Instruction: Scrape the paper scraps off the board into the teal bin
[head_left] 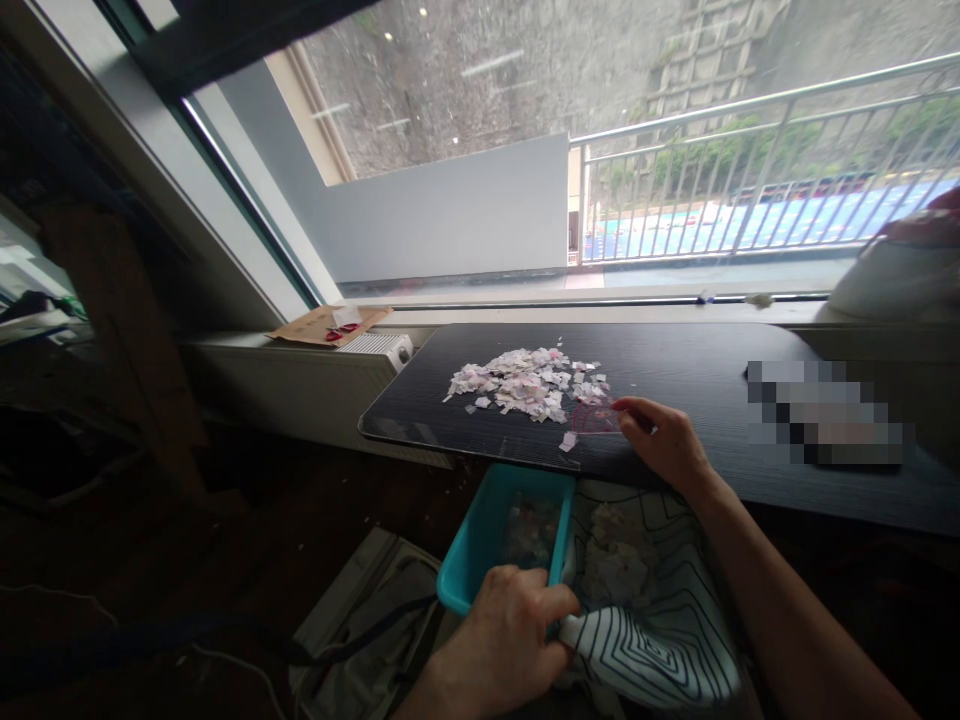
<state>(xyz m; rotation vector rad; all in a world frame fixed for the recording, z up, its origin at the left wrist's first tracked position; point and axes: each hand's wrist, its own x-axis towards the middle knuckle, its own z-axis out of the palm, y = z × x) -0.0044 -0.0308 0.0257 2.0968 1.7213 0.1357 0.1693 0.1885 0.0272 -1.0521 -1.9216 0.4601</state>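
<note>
My right hand (664,440) is over the dark tabletop, its fingers pinching a clear pink protractor (596,417). The protractor lies low against the table, beside a heap of small torn paper pieces (525,382). One loose paper piece (568,441) sits near the front edge. Closer to me, my left hand (514,625) is closed on a bunched corner of a white cloth with black lines (656,650). Its knuckles are against the near rim of a turquoise plastic bin (469,545). More paper scraps (619,555) rest on the cloth, below the table edge.
The black table (690,370) stands under a large window. A radiator (300,385) is on the left, with a brown envelope (319,326) and red-handled scissors (341,331) on the ledge above. A blurred-out object (832,415) lies on the table's right side. A cable crosses the floor.
</note>
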